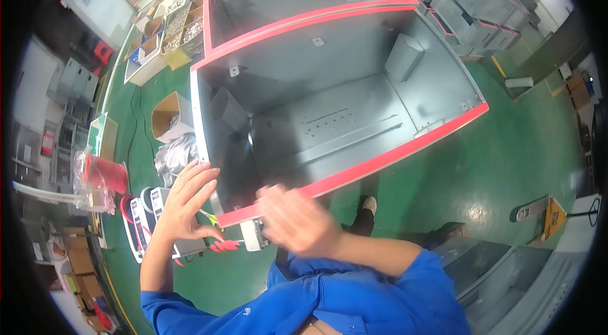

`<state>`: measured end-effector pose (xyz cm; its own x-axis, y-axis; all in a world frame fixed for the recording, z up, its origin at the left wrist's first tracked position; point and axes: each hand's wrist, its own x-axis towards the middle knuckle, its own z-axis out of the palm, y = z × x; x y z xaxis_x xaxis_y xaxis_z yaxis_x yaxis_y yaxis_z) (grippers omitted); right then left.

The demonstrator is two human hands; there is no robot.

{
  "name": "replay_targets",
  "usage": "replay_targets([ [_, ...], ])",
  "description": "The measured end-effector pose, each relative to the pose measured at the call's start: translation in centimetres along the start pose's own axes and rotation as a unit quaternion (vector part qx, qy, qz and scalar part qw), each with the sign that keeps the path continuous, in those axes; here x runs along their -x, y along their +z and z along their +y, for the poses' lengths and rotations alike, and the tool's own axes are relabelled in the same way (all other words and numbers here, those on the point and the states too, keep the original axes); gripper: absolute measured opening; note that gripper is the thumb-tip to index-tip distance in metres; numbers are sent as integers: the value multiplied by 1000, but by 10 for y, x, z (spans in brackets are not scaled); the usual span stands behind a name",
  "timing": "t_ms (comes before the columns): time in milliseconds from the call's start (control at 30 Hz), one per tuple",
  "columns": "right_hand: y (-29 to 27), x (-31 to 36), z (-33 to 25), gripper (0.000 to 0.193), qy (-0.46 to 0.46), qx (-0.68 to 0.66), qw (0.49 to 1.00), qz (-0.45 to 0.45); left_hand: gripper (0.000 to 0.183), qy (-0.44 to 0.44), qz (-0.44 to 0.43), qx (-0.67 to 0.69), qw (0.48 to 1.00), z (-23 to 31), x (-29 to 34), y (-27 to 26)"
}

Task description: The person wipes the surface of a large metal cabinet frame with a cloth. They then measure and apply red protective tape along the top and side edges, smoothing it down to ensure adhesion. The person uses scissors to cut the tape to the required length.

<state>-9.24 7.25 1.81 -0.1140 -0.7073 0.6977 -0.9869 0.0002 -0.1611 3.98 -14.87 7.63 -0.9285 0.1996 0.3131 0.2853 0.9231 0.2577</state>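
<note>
So the big open grey metal box [316, 75] sits right in front of the person, tilted across the view, with red edging [392, 155] along its near and far rims. Its open side faces up, and there's a row of small holes plus a long raised strip on the bottom.

Left hand [187, 205] is at the near left corner, fingers loosely spread and thumb well out, nothing visible in its grip. Can't tell if the fingertips actually touch the rim or are just beside it.

Right hand [301, 221] is pretty blurred, over the near red edge with its fingers bent. Can't say how tightly they close or whether they've got hold of anything. Just below it, at the near rim, there's a small pale block [253, 235], with a red item [223, 245] to its left.

Off left: a cardboard box [170, 113] and some crumpled grey material [177, 159]. Another red-edged box [285, 18] sits behind, all over a green floor [430, 208].
</note>
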Motion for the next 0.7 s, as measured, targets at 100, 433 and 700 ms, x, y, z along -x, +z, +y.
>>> replay_targets([
  [100,34,-32,-56,30,-16,12,999,44,92,37,-16,-24,999,-28,4,-7],
  [433,-17,31,47,43,302,35,910,282,66,234,-77,-4,969,-61,-46,6],
  [700,-98,101,253,55,491,-135,718,474,64,223,-105,-29,969,-53,-56,-2],
])
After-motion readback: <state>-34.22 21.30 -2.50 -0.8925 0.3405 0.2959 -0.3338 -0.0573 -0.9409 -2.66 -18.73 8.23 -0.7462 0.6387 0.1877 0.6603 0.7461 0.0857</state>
